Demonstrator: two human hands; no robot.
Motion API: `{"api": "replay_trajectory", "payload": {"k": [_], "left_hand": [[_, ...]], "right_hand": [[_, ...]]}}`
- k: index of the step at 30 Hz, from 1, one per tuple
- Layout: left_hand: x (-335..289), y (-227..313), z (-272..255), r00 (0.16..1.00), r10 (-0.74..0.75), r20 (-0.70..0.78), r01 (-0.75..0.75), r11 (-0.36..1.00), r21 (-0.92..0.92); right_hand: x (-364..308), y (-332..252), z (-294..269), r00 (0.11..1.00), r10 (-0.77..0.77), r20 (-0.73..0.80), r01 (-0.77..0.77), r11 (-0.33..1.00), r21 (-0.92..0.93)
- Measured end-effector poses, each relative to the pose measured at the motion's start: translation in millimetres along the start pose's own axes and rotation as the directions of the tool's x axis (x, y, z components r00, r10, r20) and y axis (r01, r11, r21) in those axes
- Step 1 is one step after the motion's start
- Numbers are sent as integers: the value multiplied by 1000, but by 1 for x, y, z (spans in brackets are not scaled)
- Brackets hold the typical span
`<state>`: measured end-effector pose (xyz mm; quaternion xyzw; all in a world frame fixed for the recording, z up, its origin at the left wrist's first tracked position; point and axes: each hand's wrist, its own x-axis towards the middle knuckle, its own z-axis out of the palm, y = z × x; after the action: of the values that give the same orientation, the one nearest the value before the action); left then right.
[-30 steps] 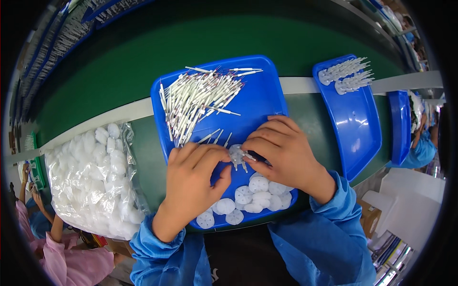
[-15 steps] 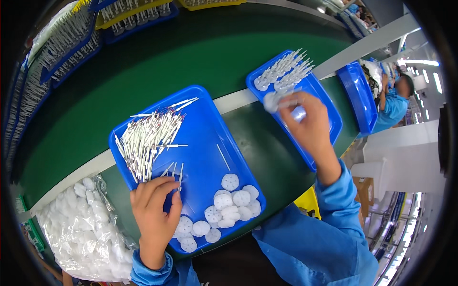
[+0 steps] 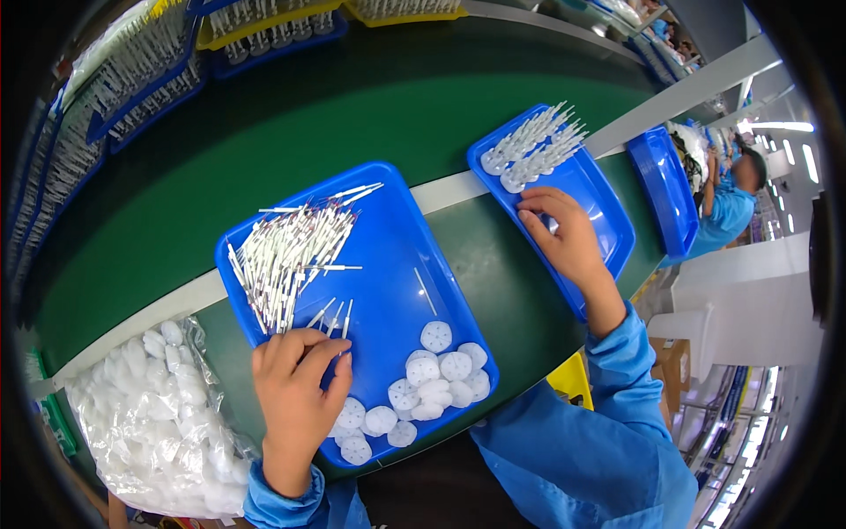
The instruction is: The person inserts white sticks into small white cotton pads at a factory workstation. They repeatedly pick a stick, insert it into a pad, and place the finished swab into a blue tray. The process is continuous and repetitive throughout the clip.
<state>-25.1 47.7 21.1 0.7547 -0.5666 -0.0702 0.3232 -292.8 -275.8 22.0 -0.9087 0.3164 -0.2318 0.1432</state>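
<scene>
My left hand (image 3: 302,388) is closed over the lower left side of a large blue tray (image 3: 388,256). A few thin white rods (image 3: 334,319) stick up from its fingertips; the palm side is hidden. Behind them in the tray lies a heap of similar rods (image 3: 291,251) with dark tips. Round white discs with small holes (image 3: 429,370) are scattered along the near edge. Above a second blue tray (image 3: 608,225), my right hand (image 3: 564,236) has thumb and fingers apart, with nothing visible in them. Just beyond its fingertips, white discs with upright rods (image 3: 533,148) stand in rows.
A clear bag of white discs (image 3: 159,419) lies at the left. Stacked trays of rod pieces (image 3: 145,88) line the far left of the green table (image 3: 414,97). Another blue tray (image 3: 661,189) is at the right, near a person in blue (image 3: 736,198).
My right hand has let go of a white disc piece at the rows in the right tray, and its fingers have parted. My left hand keeps its place beside the rods. The whole view has shifted slightly.
</scene>
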Motion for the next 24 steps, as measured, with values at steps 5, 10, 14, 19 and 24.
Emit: {"api": "replay_trajectory", "payload": {"k": [5, 10, 14, 19, 24], "left_hand": [[3, 4, 2, 997, -75, 12, 71, 981, 182], [2, 4, 3, 1000, -14, 12, 11, 973, 229], [5, 12, -3, 999, 43, 6, -43, 986, 161], [3, 7, 5, 999, 6, -32, 3, 960, 281], [2, -2, 8, 995, -4, -98, 38, 937, 348]], "right_hand": [[-12, -56, -5, 968, -240, 70, 247, 963, -107], [2, -124, 9, 669, -640, 378, 716, 692, -93], [24, -129, 36, 457, -700, 549, 863, 499, -82], [54, -129, 53, 424, -752, 505, 897, 427, -117], [49, -128, 55, 512, -713, 479, 844, 522, -123]]}}
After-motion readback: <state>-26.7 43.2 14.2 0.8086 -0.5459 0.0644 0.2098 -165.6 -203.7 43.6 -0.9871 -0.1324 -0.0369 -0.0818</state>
